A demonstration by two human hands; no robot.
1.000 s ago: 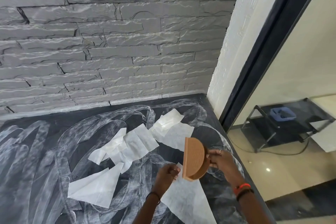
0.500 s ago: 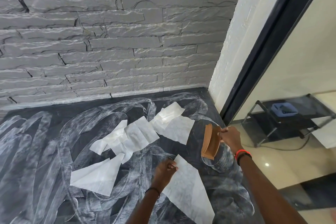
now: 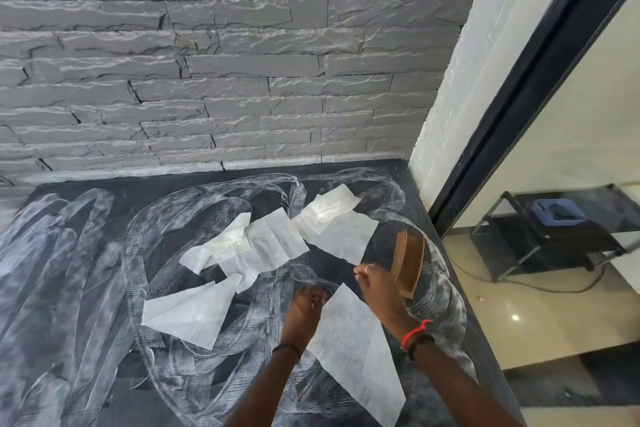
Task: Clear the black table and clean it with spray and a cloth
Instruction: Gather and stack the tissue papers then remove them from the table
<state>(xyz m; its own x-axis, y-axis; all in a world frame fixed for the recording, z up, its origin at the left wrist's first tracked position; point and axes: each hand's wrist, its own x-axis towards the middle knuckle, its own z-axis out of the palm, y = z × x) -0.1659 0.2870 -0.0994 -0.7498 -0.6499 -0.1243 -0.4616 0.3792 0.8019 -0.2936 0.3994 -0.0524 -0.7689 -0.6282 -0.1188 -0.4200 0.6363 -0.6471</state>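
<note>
Where the black table [image 3: 86, 322] lies nearest, the left hand [image 3: 306, 308] curls its fingers at the corner of the nearest paper sheet [image 3: 356, 350]; a pinch cannot be confirmed. The right hand [image 3: 379, 288] is against the wooden block [image 3: 410, 260], which stands on edge; its finger state cannot be told. More paper pieces [image 3: 270, 243] lie beyond on chalky smears, before the stone wall [image 3: 242, 80].

Head-worn view, steeply down, close
</note>
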